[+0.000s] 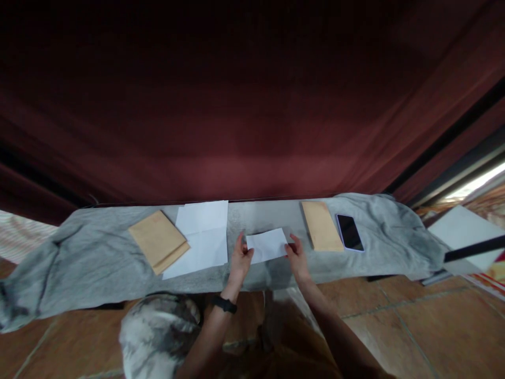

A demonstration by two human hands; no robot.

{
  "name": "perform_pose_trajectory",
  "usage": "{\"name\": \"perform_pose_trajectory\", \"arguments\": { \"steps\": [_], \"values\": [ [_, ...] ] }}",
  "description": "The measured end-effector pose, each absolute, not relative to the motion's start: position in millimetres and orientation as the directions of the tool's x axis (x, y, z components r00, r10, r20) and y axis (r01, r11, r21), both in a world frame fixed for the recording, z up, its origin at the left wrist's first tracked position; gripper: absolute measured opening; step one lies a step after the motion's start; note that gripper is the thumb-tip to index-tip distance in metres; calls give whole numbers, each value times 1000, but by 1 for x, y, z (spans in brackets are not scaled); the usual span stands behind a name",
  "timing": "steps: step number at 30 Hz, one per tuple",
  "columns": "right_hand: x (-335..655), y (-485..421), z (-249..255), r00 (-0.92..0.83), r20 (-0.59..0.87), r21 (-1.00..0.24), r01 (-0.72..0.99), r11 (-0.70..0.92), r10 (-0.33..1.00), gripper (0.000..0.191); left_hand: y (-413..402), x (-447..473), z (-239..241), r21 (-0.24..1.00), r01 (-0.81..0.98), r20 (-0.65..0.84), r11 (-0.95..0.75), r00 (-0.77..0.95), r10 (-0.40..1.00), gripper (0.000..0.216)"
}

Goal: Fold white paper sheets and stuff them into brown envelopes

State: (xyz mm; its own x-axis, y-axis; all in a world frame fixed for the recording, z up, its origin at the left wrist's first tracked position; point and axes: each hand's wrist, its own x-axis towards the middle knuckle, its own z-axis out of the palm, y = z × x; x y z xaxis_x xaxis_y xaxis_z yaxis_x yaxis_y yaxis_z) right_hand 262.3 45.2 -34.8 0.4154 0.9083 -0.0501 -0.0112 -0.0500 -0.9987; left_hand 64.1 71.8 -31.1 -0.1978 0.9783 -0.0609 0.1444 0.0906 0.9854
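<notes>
Pinching the folded white paper [267,245] by its short edges, the left hand [240,260] and right hand [296,258] hold it flat over the grey cloth [98,258], between white sheets [203,237] and a brown envelope [321,225] beside a phone [349,232].

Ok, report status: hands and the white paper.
Left hand, right hand each grip an end of white paper. Paper over grey cloth. Envelope, phone off right, apart.

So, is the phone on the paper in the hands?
No, the phone lies beside a brown envelope, right of the white paper held by the left hand and right hand.
</notes>
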Motion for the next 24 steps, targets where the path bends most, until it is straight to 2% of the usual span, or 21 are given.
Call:
{"name": "perform_pose_trajectory", "arguments": {
  "steps": [2, 4, 7, 10, 12, 15, 18, 21, 24],
  "values": [
    [270, 43, -45, 352, 85, -972, 236, 0, 932, 53, 76, 61, -34, 960, 280, 31, 10, -142, 989, 66],
    [273, 41, -53, 277, 192, -901, 429, 58, 942, 49, 78, 61, -36, 915, 394, 117, -91, -43, 992, 48],
    [273, 39, -62, 221, 275, -806, 584, 99, 936, 44, 79, 60, -41, 844, 505, 184, -181, 44, 982, 33],
    [271, 40, -66, 214, 293, -760, 643, 91, 932, 41, 76, 61, -47, 772, 597, 223, -219, 69, 972, 38],
    [269, 41, -67, 223, 298, -735, 674, 75, 928, 40, 72, 64, -50, 682, 688, 261, -249, 90, 961, 40],
    [268, 40, -66, 224, 297, -704, 708, 55, 928, 40, 61, 74, -48, 454, 841, 301, -296, 168, 939, 43],
    [269, 38, -63, 222, 281, -688, 725, 35, 934, 39, 52, 82, -40, 243, 918, 277, -314, 245, 929, 48],
    [269, 37, -60, 218, 264, -684, 729, 23, 940, 40, 48, 84, -34, 153, 942, 270, -298, 251, 930, 53],
    [269, 38, -58, 227, 254, -679, 734, 6, 940, 40, 48, 84, -34, 133, 902, 182, -410, 384, 905, 55]
  ]
}}
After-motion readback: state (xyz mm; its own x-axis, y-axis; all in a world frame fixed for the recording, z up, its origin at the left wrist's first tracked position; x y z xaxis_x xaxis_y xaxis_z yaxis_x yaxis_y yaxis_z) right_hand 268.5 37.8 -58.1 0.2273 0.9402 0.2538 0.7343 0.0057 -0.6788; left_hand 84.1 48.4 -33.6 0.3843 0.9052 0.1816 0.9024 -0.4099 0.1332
